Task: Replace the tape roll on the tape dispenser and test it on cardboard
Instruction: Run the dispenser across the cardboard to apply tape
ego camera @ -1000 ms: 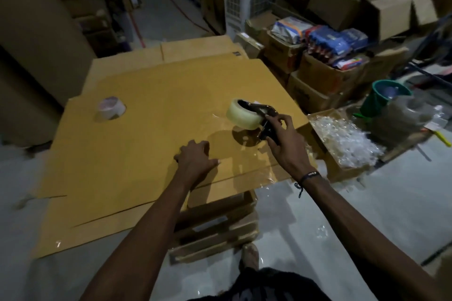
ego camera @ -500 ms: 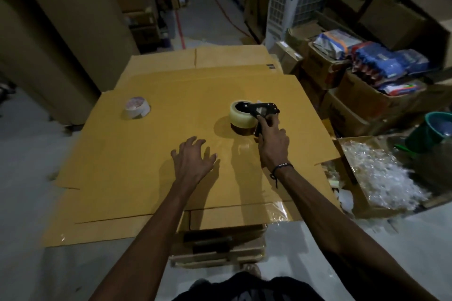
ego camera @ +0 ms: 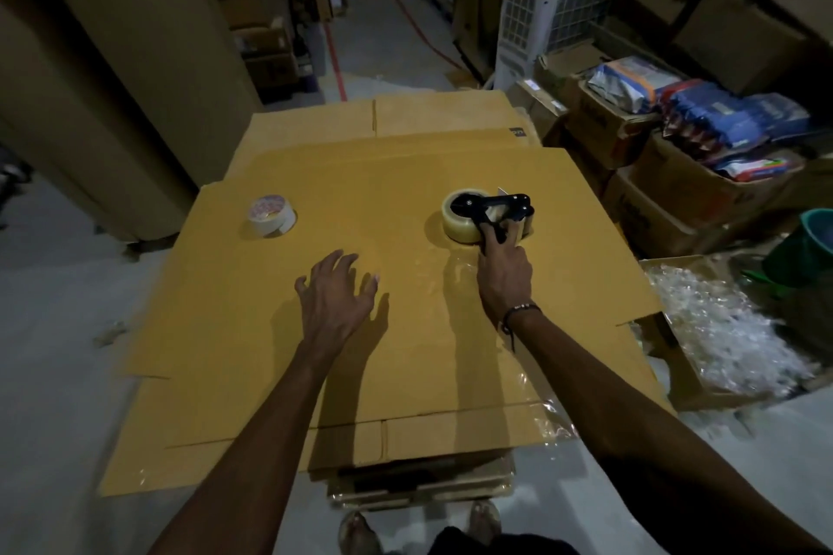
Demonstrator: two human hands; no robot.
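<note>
A black tape dispenser [ego camera: 493, 208] loaded with a clear tape roll [ego camera: 456, 222] rests on a large flat cardboard sheet [ego camera: 369, 347]. My right hand [ego camera: 504, 273] grips the dispenser's handle from the near side. A shiny strip of clear tape [ego camera: 455, 273] lies on the cardboard just in front of the roll. My left hand [ego camera: 336, 295] hovers over or rests on the sheet to the left, fingers spread, holding nothing. A second, nearly used-up roll [ego camera: 272, 215] with a white core lies flat at the sheet's far left.
The cardboard sits on a low stack over a wooden pallet [ego camera: 419, 487]. Boxes of packaged goods [ego camera: 667, 122] crowd the right. A box of clear plastic scraps [ego camera: 725, 329] and a green bucket [ego camera: 807, 248] stand at right. Grey floor [ego camera: 58, 329] lies to the left.
My right hand has pushed the dispenser away from me across the cardboard, leaving tape behind it. My left hand opened from a fist to spread fingers. The camera view shifted right.
</note>
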